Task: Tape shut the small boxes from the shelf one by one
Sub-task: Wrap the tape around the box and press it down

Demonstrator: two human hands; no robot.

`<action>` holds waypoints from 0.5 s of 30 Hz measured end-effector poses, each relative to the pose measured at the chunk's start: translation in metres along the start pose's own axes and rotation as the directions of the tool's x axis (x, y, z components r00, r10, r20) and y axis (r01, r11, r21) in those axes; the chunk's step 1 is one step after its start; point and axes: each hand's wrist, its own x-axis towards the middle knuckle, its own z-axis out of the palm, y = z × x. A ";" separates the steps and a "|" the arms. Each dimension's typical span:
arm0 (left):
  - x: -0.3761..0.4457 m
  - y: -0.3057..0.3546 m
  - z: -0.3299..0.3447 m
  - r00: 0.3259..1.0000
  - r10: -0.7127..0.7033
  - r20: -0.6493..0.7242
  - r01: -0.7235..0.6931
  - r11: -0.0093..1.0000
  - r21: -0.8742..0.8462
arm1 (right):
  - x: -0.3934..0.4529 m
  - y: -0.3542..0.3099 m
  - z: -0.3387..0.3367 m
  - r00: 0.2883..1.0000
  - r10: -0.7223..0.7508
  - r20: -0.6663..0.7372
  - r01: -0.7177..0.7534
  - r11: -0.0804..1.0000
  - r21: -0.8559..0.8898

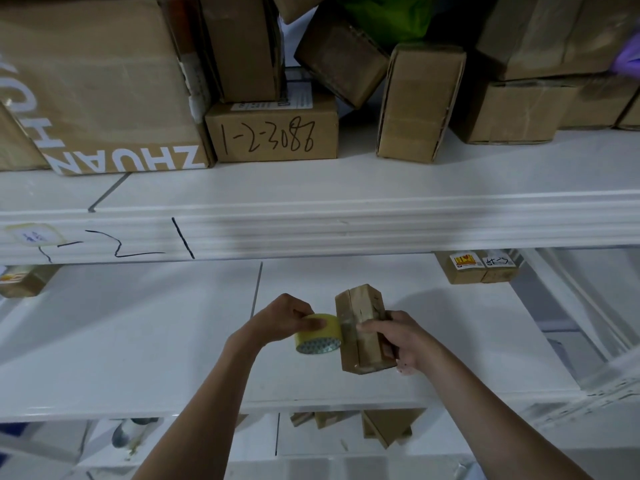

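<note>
Right hand [391, 337] clamps the small box [363, 330], long axis running six to twelve; at its nine o'clock the left hand [287, 318] pinches the tape roll [318, 336], touching the box's side. Beyond, at twelve, shelf boxes [273, 131] wait.

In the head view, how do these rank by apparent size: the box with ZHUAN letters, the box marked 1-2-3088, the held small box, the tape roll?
1. ZHUAN box
2. Box marked 1-2-3088
3. Small box, though nearer the camera, so true size is unsure
4. Tape roll
</note>
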 end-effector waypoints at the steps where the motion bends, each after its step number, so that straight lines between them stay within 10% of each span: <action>1: 0.001 -0.002 0.000 1.000 -0.006 -0.014 0.007 0.999 0.044 | -0.002 0.000 -0.002 1.000 0.002 0.009 -0.002 1.000 0.009; 5: -0.002 -0.017 -0.004 0.982 -0.032 -0.189 0.087 0.953 0.289 | -0.005 -0.004 -0.006 0.998 -0.041 0.051 0.040 0.999 0.007; 15: 0.002 -0.019 0.006 0.978 -0.073 -0.195 0.112 0.975 0.193 | -0.011 -0.010 -0.001 0.972 -0.124 0.199 0.085 0.977 0.194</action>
